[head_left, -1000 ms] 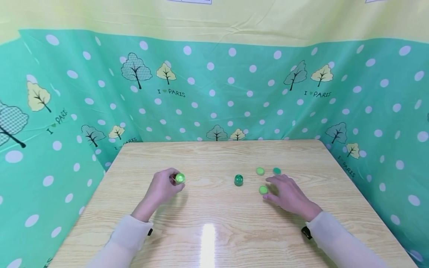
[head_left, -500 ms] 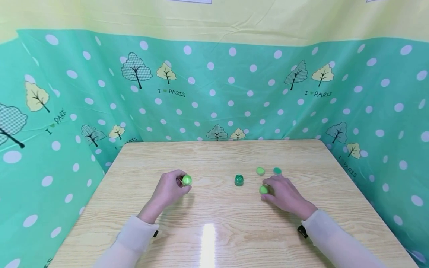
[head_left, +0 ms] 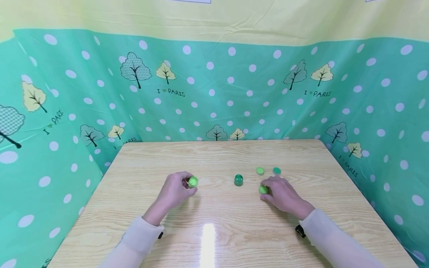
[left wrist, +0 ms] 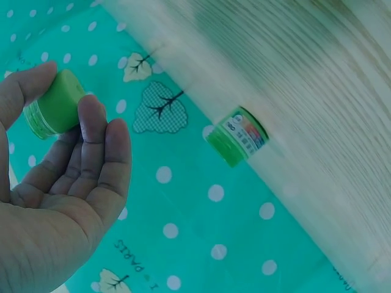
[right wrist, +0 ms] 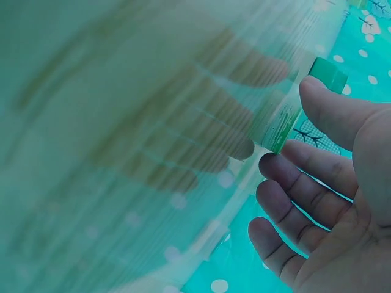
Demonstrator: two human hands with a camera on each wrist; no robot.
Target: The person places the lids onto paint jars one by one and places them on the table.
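In the head view, hands [head_left: 175,190] partly hide 2 green jars [head_left: 193,182].

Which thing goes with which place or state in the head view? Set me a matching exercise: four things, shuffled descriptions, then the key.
1. left hand
2. right hand
3. dark green jar
4. teal disc

A. just right of the light green disc
B. holding a light green jar
C. between the two hands
D. its grip round a light green item

Pairs: 1-B, 2-D, 3-C, 4-A
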